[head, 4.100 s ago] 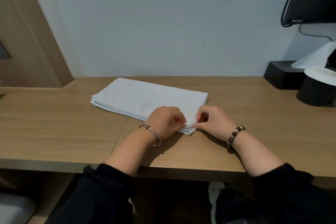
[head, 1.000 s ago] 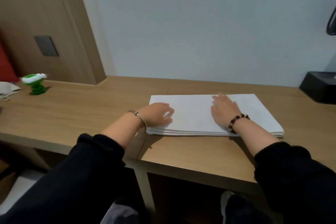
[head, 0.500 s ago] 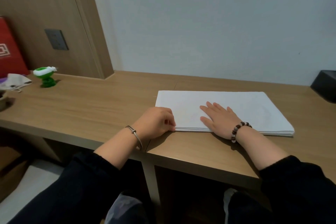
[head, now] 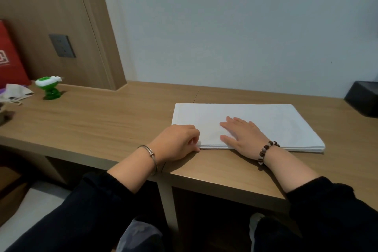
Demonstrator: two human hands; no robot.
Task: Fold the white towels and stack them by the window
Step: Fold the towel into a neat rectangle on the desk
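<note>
Folded white towel (head: pixel 282 122): we are keeping it flat on the wooden desk (head: pixel 92 127), near the front edge, well apart from the wall.
Left hand (head: pixel 177 141): we are curling its fingers around the towel's near left corner, pinching the layered edge.
Right hand (head: pixel 242 133): we are pressing it palm-down on the towel, fingers straight and spread.
Green toy (head: pixel 49 88): sitting far left on the desk.
Black box (head: pixel 363 102): sitting at the right edge.

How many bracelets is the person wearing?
2. A silver bangle circles the left wrist; a beaded bracelet circles the right wrist, beside the white towel. The black sleeves could hide more.
</note>
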